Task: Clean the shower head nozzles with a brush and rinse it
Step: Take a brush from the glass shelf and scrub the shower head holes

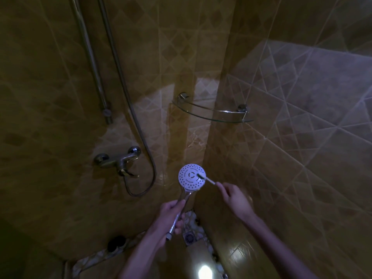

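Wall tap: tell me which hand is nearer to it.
Left. The left hand grips the shower head handle, below and right of the tap. The right hand, holding the brush, is farther right, beyond the shower head.

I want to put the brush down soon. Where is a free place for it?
The glass corner shelf looks bare along its whole rail. The faucet side is crowded by the hose. The left hand holds the shower head; the right hand holds the brush.
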